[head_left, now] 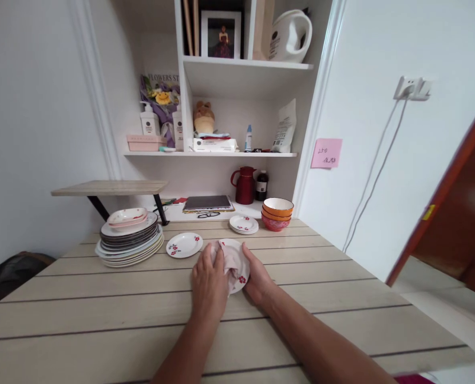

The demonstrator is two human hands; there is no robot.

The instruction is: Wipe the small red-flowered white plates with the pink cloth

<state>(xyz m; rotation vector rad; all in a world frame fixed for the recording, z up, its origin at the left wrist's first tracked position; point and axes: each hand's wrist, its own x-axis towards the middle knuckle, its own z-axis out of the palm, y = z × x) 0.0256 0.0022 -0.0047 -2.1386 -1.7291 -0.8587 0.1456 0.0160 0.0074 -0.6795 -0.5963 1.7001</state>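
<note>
A small white plate with red flowers (242, 266) is held tilted above the table in front of me. My right hand (257, 276) grips its right rim, thumb on the upper edge. My left hand (211, 274) presses a pale pink cloth (231, 262) against the face of the plate, fingers closed over the cloth. Just beyond my left hand lies a similar flowered plate (184, 245), flat on the table. A short stack of small flowered plates (244, 224) sits farther back, beside stacked bowls (277, 213) in orange and red.
At the left stands a tall stack of plates (130, 242) topped by oval dishes (127, 216), near a raised wooden stand (109, 188). Along the back are a dark laptop (207, 202), glasses (208, 215), a red jug (245, 185) and a dark bottle (262, 185). Shelves rise behind.
</note>
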